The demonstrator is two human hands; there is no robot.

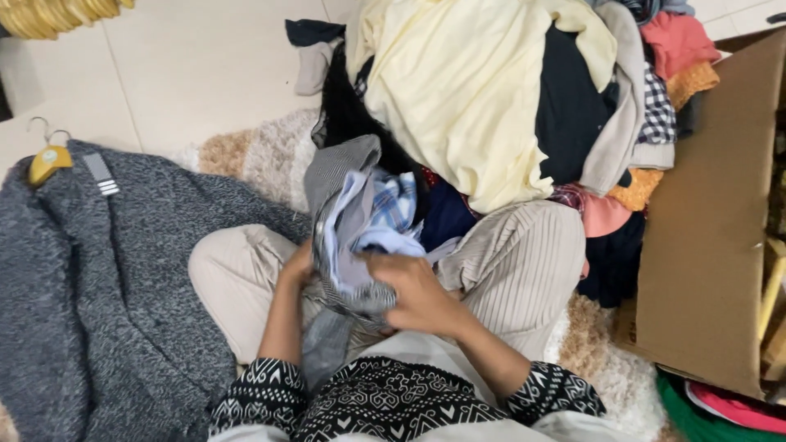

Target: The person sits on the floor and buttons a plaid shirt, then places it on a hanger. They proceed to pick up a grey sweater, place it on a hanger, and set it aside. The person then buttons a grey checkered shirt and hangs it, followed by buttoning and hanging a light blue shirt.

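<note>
I sit cross-legged in beige ribbed trousers [524,262]. Both hands grip a grey pinstriped garment [340,176] with a pale blue and plaid lining [385,213], bunched in my lap. My left hand [299,266] clasps its left edge, mostly hidden behind the cloth. My right hand [417,295] presses on its lower right, fingers curled over the fabric. Just beyond it rises a heap of clothes topped by a pale yellow cloth [467,90].
A dark grey knit sweater [98,286] on a yellow hanger [47,160] lies on the floor at left. A cardboard box [712,237] stands at right. A shaggy beige rug [262,151] lies under me. More yellow hangers [57,15] sit at top left.
</note>
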